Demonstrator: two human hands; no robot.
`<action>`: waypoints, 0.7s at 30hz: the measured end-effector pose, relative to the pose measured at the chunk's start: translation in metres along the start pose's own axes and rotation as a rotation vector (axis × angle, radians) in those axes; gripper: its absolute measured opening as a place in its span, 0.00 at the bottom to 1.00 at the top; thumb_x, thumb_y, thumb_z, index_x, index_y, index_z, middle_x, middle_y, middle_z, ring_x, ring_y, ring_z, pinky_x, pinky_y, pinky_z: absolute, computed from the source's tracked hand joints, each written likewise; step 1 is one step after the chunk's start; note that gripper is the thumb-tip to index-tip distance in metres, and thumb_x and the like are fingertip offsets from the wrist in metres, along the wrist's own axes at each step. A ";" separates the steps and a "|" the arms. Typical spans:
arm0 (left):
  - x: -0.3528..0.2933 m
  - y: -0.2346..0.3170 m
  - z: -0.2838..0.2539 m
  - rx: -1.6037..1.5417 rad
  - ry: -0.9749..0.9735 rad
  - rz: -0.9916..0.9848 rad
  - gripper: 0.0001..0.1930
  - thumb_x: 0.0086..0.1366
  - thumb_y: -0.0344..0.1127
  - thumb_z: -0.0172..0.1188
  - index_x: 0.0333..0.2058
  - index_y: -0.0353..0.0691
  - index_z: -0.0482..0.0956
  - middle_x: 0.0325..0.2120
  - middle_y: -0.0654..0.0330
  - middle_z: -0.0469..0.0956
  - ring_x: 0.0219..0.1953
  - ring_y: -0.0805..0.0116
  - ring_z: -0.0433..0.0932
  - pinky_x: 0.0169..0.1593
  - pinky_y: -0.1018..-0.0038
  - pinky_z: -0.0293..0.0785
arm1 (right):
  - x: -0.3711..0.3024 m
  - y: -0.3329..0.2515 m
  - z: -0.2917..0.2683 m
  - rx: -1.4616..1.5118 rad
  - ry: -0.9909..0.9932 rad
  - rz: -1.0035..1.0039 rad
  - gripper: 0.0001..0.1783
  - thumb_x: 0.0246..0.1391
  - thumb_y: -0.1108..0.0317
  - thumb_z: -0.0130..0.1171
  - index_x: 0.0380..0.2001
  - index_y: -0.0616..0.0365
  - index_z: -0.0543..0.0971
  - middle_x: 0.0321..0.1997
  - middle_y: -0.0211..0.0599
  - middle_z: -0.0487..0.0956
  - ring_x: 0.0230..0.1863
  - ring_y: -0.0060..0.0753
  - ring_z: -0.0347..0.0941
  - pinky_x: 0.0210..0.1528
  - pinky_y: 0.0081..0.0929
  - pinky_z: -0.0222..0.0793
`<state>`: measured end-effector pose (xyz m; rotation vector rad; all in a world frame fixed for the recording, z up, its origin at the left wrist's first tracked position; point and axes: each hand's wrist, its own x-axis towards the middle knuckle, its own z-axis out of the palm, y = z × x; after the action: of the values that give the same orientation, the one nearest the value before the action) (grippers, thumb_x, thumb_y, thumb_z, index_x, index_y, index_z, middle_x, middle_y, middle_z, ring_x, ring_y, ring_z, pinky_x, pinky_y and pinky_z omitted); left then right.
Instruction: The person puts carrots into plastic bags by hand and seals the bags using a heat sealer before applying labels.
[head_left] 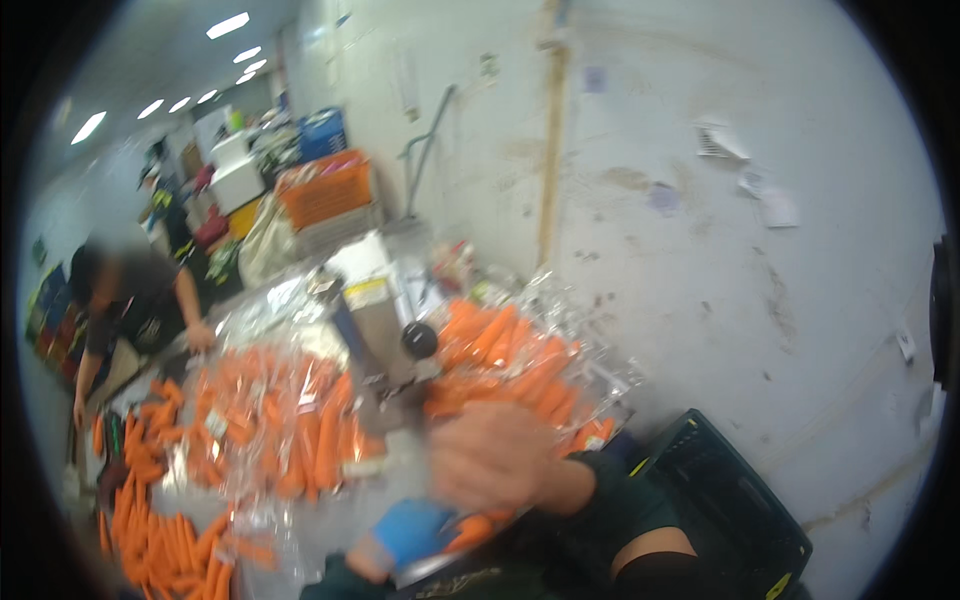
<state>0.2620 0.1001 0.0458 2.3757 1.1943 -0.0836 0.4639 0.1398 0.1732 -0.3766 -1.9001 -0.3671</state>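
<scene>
My left hand (410, 532), in a blue glove, is low at the table's near edge beside a few orange carrots (468, 534). Its fingers do not show well enough to tell whether they grip these carrots. Just above it, my bare right hand (492, 455) is smeared by motion and its fingers cannot be made out. Bagged carrots (500, 345) in clear plastic are heaped beyond my right hand. Farther left lie more clear bags of carrots (320, 430). A grey metal device (370, 325) with a black round knob (419, 340) stands between the two groups of bags.
Loose carrots (170, 545) are piled at the table's left. A co-worker (135, 310) bends over the far left side, hands by the carrots. At my right is a dark green crate (725, 500) against the wall (800, 300). An orange crate (325, 190) stands at the back.
</scene>
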 end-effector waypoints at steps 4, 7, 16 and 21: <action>0.089 -0.002 0.010 -0.021 -0.175 0.147 0.16 0.61 0.48 0.60 0.40 0.43 0.84 0.34 0.51 0.83 0.39 0.50 0.80 0.44 0.59 0.75 | 0.014 -0.041 0.029 0.122 0.036 -0.095 0.04 0.45 0.72 0.62 0.27 0.56 0.78 0.40 0.36 0.80 0.40 0.38 0.77 0.46 0.33 0.75; 0.115 0.001 0.022 -0.020 -0.300 0.095 0.16 0.59 0.48 0.60 0.39 0.43 0.84 0.34 0.52 0.83 0.38 0.51 0.81 0.43 0.58 0.75 | -0.016 -0.116 0.085 0.643 -0.330 -0.165 0.16 0.46 0.67 0.63 0.39 0.60 0.77 0.53 0.49 0.76 0.55 0.47 0.72 0.60 0.42 0.67; 0.126 -0.014 0.048 -0.039 -0.461 0.076 0.18 0.60 0.49 0.59 0.39 0.42 0.84 0.35 0.50 0.83 0.39 0.51 0.81 0.44 0.59 0.75 | 0.020 -0.117 0.121 1.113 -0.421 0.149 0.21 0.59 0.54 0.54 0.47 0.59 0.76 0.43 0.44 0.78 0.44 0.51 0.71 0.51 0.42 0.62; 0.099 -0.028 0.063 -0.285 -0.261 0.110 0.18 0.62 0.48 0.59 0.42 0.41 0.83 0.38 0.49 0.83 0.41 0.52 0.81 0.47 0.61 0.75 | -0.045 -0.189 0.158 1.340 -0.653 0.096 0.16 0.59 0.56 0.53 0.37 0.58 0.76 0.36 0.41 0.76 0.43 0.49 0.71 0.52 0.43 0.63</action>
<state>0.3109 0.1602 -0.0465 2.1008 0.8874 -0.1699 0.2662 0.0328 0.0628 0.3733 -2.2669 1.2041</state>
